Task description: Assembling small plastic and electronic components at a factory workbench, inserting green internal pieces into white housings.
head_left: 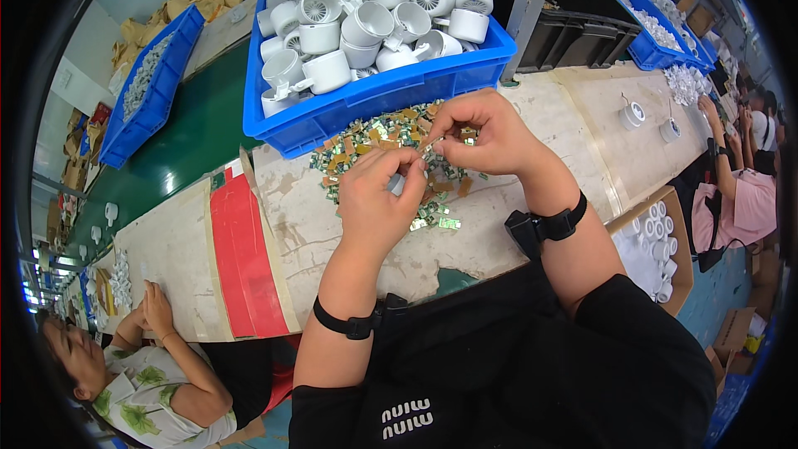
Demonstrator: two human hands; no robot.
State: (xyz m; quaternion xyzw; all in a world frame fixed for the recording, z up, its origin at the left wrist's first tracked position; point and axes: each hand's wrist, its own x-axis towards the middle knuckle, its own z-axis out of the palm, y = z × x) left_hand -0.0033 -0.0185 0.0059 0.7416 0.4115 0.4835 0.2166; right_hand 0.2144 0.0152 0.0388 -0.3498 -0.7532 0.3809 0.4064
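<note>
My left hand (376, 199) is curled around a small white plastic part (397, 184) above the worn workbench (332, 241). My right hand (482, 129) pinches a tiny metal clip (435, 143) at its fingertips, right beside the left hand's fingers. Under both hands lies a heap of small green and gold metal clips (374, 137). Just behind the heap stands a blue plastic crate (391, 91) filled with white round fan housings (366, 25). Both wrists wear black straps.
A second blue crate (150, 91) of small parts sits on the green belt (199, 133) at the left. Red tape strips (245, 258) mark the bench. A cardboard box of white parts (657, 249) is at my right. Other people work at lower left and far right.
</note>
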